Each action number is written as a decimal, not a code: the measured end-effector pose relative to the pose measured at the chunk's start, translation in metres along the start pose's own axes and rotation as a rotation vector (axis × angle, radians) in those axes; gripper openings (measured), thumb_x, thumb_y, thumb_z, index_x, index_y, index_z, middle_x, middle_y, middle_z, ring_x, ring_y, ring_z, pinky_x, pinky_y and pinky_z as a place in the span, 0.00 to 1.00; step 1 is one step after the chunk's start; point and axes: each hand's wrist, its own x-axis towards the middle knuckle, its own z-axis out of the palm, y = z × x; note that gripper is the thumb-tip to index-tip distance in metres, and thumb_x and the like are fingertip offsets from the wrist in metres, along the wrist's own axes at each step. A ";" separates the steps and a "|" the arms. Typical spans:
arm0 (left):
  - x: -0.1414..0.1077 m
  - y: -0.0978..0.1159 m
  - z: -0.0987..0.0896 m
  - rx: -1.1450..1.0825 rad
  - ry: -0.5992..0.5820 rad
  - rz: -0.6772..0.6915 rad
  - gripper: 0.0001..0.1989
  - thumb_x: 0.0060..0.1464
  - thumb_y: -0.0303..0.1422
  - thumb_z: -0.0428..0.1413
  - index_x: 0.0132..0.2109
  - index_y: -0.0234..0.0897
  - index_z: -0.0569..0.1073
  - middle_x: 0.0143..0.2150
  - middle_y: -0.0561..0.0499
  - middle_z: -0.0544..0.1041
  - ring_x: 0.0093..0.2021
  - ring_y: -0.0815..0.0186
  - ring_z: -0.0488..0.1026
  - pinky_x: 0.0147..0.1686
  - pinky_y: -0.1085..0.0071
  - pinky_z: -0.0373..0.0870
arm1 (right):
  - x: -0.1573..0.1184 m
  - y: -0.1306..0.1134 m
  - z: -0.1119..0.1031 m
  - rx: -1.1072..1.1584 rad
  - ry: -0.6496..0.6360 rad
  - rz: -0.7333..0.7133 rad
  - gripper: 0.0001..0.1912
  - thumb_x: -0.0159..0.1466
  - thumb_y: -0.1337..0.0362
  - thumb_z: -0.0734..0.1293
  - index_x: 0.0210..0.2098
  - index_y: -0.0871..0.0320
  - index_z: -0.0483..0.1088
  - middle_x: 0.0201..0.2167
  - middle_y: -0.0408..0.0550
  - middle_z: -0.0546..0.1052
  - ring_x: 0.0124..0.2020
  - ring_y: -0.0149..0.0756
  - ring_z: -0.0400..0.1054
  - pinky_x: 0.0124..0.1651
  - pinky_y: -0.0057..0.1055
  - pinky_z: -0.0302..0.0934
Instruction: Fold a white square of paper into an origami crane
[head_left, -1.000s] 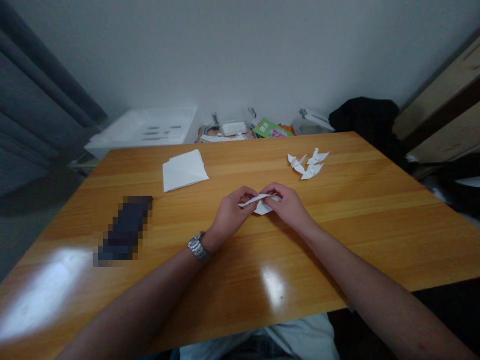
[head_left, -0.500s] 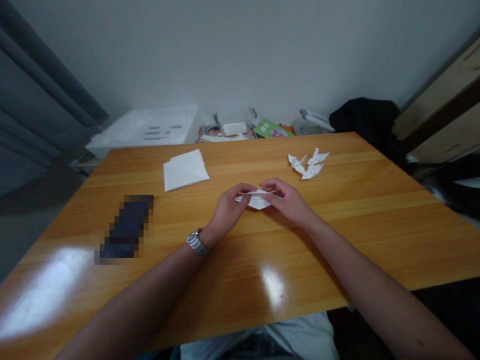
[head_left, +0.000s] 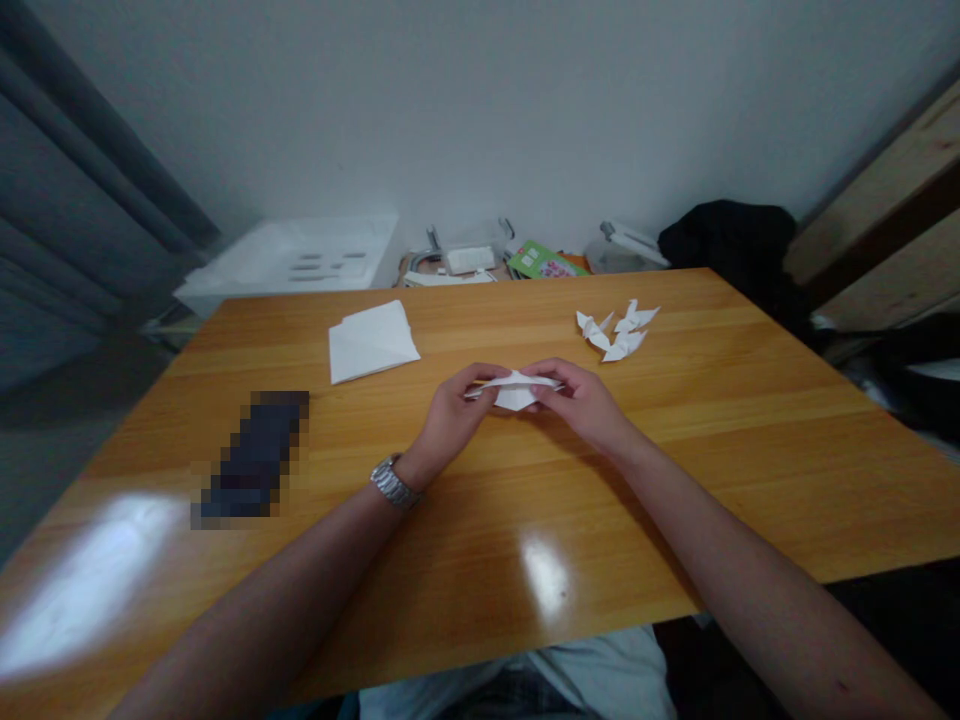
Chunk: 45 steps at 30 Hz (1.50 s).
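A small folded white paper (head_left: 516, 395) is held between my two hands, over the middle of the wooden table (head_left: 450, 570). My left hand (head_left: 459, 402), with a metal watch (head_left: 394, 482) on its wrist, pinches the paper's left end between thumb and fingers. At the other end, my right hand (head_left: 581, 400) grips it the same way. The paper's upper layer bows across between the thumbs, and a pointed flap hangs below it. Fingertips behind the paper are partly hidden.
White paper sheets (head_left: 373, 343) lie at the back left, and several folded paper birds (head_left: 624, 345) at the back right. A pixelated dark object (head_left: 255, 455) rests on the left. Beyond the far edge are a white tray (head_left: 300, 250) and a green booklet (head_left: 544, 260).
The folded paper has tilted, its upper layer now bowed and raised slightly between the thumbs. My right fingers have closed in further over its right end.
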 end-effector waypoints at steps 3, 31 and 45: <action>0.000 0.001 0.000 -0.053 -0.056 -0.024 0.12 0.59 0.36 0.60 0.48 0.36 0.77 0.48 0.46 0.81 0.47 0.62 0.78 0.49 0.67 0.75 | 0.001 0.001 0.000 -0.013 0.037 0.007 0.12 0.62 0.59 0.71 0.44 0.55 0.77 0.43 0.48 0.80 0.40 0.38 0.75 0.45 0.37 0.72; 0.002 -0.008 0.001 -0.193 -0.048 -0.131 0.15 0.58 0.35 0.60 0.50 0.32 0.75 0.44 0.44 0.80 0.44 0.62 0.77 0.46 0.66 0.75 | 0.000 0.003 -0.004 -0.112 0.035 -0.030 0.15 0.62 0.55 0.73 0.45 0.56 0.78 0.43 0.50 0.81 0.38 0.38 0.75 0.44 0.35 0.69; 0.002 -0.003 0.002 -0.306 0.030 -0.242 0.17 0.55 0.45 0.63 0.39 0.32 0.78 0.38 0.48 0.80 0.36 0.66 0.73 0.36 0.72 0.70 | -0.001 0.000 -0.004 0.008 0.059 -0.053 0.15 0.60 0.55 0.75 0.44 0.54 0.77 0.43 0.48 0.81 0.39 0.36 0.77 0.45 0.35 0.71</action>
